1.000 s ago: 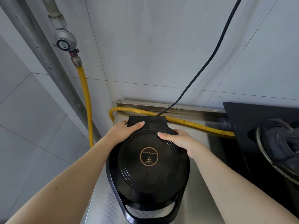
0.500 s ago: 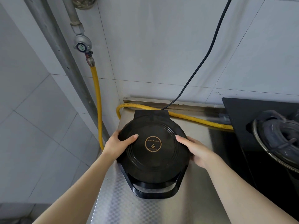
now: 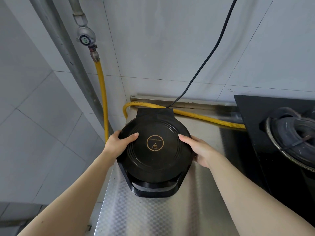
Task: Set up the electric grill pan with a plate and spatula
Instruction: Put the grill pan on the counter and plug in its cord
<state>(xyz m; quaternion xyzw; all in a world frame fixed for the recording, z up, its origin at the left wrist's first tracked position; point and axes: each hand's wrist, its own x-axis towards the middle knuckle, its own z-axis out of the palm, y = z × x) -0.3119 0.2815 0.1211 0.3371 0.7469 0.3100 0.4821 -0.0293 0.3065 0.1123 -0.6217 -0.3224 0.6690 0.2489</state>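
A round black electric grill pan (image 3: 154, 154) with its lid closed and a gold ring logo on top sits on the steel counter (image 3: 153, 217) near the back left corner. Its loop handle points toward me. My left hand (image 3: 119, 143) grips the pan's left rim, thumb on the lid. My right hand (image 3: 197, 149) grips the right rim, thumb on the lid. A black power cord (image 3: 209, 55) runs from the pan's back up the wall. No plate or spatula is in view.
A yellow gas hose (image 3: 204, 116) lies along the counter's back edge and climbs to a valve (image 3: 85, 39) on the wall pipe. A black gas hob with a burner (image 3: 293, 133) stands at the right. The counter's left edge drops off beside the pan.
My hands slid from the back of the lid to the pan's left and right sides. The pan now sits farther back on the counter.
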